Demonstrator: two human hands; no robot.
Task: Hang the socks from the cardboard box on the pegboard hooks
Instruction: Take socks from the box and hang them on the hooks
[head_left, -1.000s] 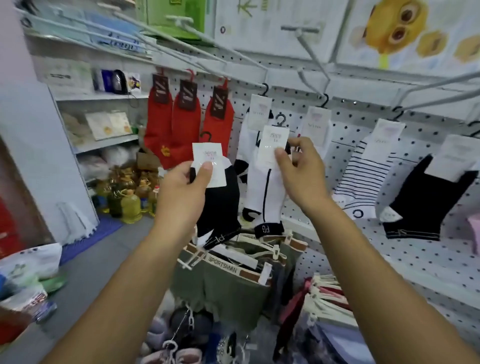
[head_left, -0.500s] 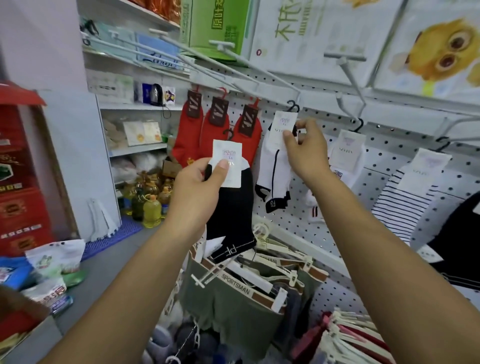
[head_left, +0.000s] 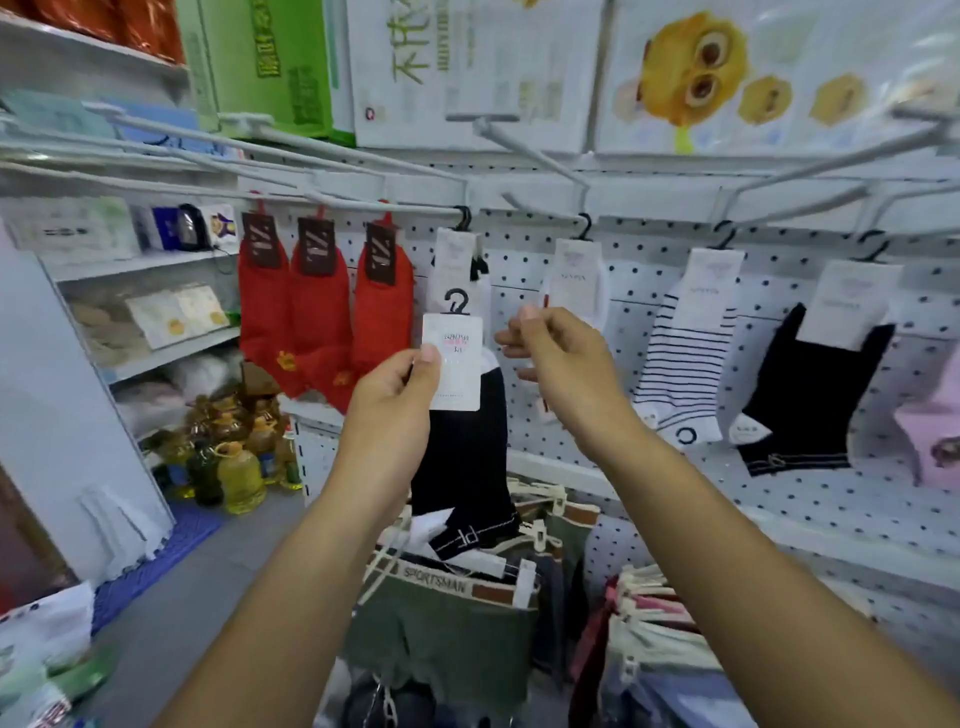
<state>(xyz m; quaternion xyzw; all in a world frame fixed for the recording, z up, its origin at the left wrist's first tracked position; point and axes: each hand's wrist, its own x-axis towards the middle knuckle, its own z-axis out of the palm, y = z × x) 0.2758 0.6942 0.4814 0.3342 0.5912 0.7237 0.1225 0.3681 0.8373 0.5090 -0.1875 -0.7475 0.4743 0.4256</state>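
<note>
My left hand (head_left: 397, 400) pinches the white card of a black sock pair (head_left: 465, 457), whose small black hanger hook (head_left: 457, 302) points up below the pegboard hooks. The white sock pair (head_left: 460, 260) hangs on a long white hook (head_left: 363, 200) just above it. My right hand (head_left: 558, 358) hovers to the right of the card, fingers loosely curled, holding nothing. Three red sock pairs (head_left: 322, 306) hang to the left. The cardboard box is out of view.
Striped socks (head_left: 685, 353), a black pair (head_left: 810, 395) and another white pair (head_left: 576, 280) hang on the dotted pegboard (head_left: 649, 270) to the right. Racks of folded underwear (head_left: 457, 603) stick out below. Oil bottles (head_left: 239, 467) stand on the floor at left, beside shelves.
My right hand let go of the white sock pair, which now hangs on the hook, and dropped back toward the black pair. My left hand lifted the black pair slightly.
</note>
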